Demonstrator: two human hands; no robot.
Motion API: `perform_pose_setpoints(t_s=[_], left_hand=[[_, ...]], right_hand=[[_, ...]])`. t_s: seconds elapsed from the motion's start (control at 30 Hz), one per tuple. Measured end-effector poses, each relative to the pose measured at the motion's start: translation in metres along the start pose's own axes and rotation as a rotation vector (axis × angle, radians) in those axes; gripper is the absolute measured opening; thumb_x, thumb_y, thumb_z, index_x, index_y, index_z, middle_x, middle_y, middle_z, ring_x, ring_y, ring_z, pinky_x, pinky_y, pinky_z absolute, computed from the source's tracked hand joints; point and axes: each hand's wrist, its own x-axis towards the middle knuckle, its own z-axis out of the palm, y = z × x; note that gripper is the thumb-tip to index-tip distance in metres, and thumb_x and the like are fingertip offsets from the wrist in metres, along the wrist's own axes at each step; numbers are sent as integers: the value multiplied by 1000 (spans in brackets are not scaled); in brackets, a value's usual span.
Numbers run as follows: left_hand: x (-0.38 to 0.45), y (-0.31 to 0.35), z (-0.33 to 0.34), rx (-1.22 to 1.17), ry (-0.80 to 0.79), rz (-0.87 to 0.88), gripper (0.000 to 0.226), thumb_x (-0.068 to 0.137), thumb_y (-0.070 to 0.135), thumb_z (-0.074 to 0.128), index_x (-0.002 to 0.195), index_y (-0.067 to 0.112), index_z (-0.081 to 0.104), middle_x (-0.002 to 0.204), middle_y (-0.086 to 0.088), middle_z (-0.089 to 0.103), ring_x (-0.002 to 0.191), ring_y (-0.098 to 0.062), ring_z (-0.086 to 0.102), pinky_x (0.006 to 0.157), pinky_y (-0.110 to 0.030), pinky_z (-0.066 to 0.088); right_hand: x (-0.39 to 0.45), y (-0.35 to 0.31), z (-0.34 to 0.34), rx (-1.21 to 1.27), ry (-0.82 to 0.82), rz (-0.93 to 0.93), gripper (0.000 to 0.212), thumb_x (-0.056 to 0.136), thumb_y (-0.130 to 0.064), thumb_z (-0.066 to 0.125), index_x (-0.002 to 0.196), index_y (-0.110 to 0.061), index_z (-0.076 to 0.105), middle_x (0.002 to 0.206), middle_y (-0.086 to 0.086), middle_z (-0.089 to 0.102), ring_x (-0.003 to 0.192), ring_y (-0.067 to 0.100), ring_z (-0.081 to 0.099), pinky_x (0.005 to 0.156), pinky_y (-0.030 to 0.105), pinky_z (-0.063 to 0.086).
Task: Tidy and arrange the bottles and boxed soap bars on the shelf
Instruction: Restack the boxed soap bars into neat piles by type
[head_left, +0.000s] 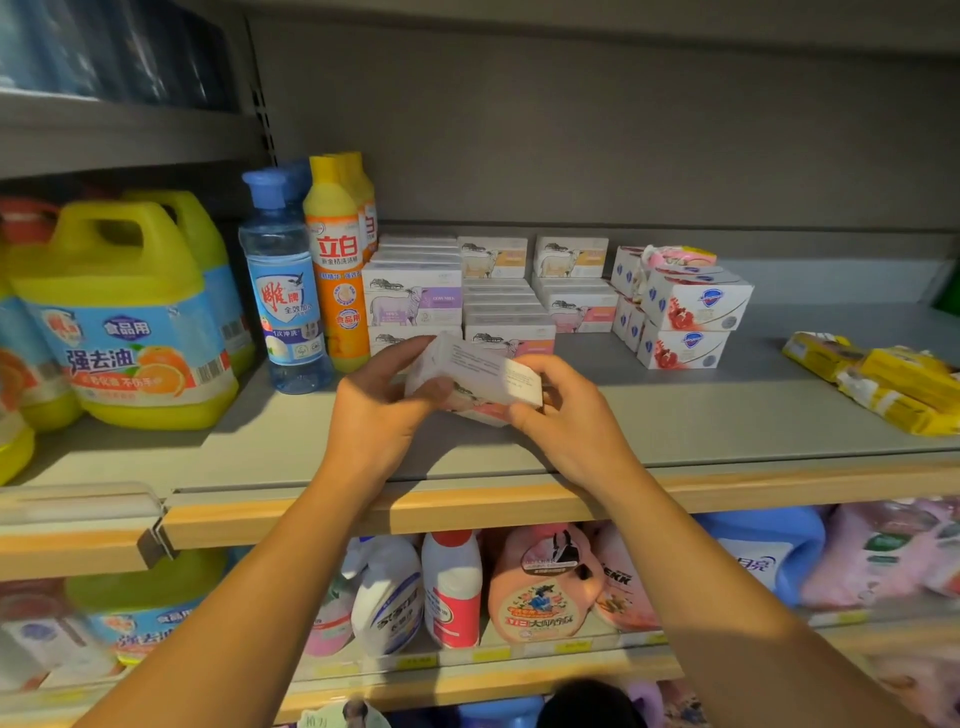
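Note:
Both my hands hold one white soap box (480, 371) just above the grey shelf (675, 415), tilted, with small print on top. My left hand (379, 405) grips its left end and my right hand (561, 410) grips its right end. Behind it stand stacks of white sheep-print soap boxes (415, 306), and further right white boxes with red fruit print (685, 322). A clear blue bottle (285, 291) and orange bottles with yellow caps (337, 260) stand left of the stacks.
Big yellow detergent jugs (124, 322) fill the shelf's left end. Yellow wrapped packs (883, 384) lie at the right. The shelf below holds white, pink and blue bottles (452, 587). A wooden shelf edge (467, 509) runs across under my wrists.

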Motion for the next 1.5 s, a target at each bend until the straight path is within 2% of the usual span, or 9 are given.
perform_pose_setpoints(t_s=[0.2, 0.3, 0.43, 0.57, 0.83, 1.03, 1.27, 1.37, 1.5], left_hand=[[5, -2, 5, 4, -34, -75, 25, 83, 7, 74, 99, 25, 72, 101, 14, 75, 96, -2, 68, 78, -18, 55], [16, -3, 7, 61, -97, -129, 19, 85, 13, 74, 94, 30, 71, 101, 7, 75, 98, -11, 69, 87, -35, 58], [37, -15, 2, 714, -208, -37, 27, 88, 40, 66, 113, 28, 67, 115, 6, 70, 93, -7, 65, 81, -22, 45], [48, -30, -4, 1032, -385, 124, 39, 89, 49, 62, 124, 31, 67, 122, 4, 69, 110, -19, 64, 82, -22, 40], [59, -49, -10, 980, -514, 230, 55, 85, 63, 41, 110, 27, 74, 106, 5, 75, 97, -17, 67, 89, -32, 52], [62, -55, -7, 960, -448, 308, 37, 83, 51, 53, 88, 21, 75, 86, 5, 74, 79, -13, 63, 74, -29, 46], [66, -57, -8, 943, -438, 191, 43, 78, 54, 53, 98, 25, 77, 95, 8, 75, 89, -18, 66, 80, -32, 54], [65, -56, -7, 943, -447, 157, 45, 78, 56, 51, 100, 26, 76, 98, 8, 75, 93, -19, 66, 82, -35, 54], [64, -53, -5, 967, -431, 210, 39, 79, 50, 53, 89, 20, 75, 89, 3, 75, 84, -22, 66, 77, -35, 51]], right_hand=[[1, -5, 1, -285, 70, -151, 54, 80, -13, 72, 130, -29, 58, 119, -12, 50, 106, 1, 48, 87, 2, 33], [8, -5, -16, -352, 138, -139, 53, 83, -11, 71, 132, -25, 58, 118, -14, 47, 107, -1, 45, 93, 10, 35], [39, -5, -46, -429, 223, -109, 49, 87, -14, 68, 134, -21, 56, 119, -9, 43, 109, 4, 41, 96, 17, 35], [84, 1, -56, -470, 232, -122, 53, 85, -2, 68, 133, -21, 58, 122, -5, 44, 110, 10, 45, 87, -6, 24], [165, 36, -37, -571, 118, -155, 50, 91, -2, 59, 137, -20, 55, 127, 0, 49, 118, 16, 51, 97, 8, 28], [216, 47, -25, -792, 116, -177, 41, 94, -9, 59, 134, -18, 59, 132, 10, 58, 124, 34, 47, 106, 37, 40], [245, 34, -35, -772, -111, -64, 32, 86, -14, 70, 113, -23, 56, 115, 3, 60, 99, 19, 56, 83, 28, 43], [245, 27, -42, -756, -204, -65, 41, 81, -11, 75, 116, -24, 57, 118, 0, 62, 109, 19, 58, 94, 35, 48], [253, 28, -41, -745, -46, -124, 52, 82, -3, 71, 127, -23, 57, 127, 8, 55, 119, 26, 52, 103, 32, 41]])
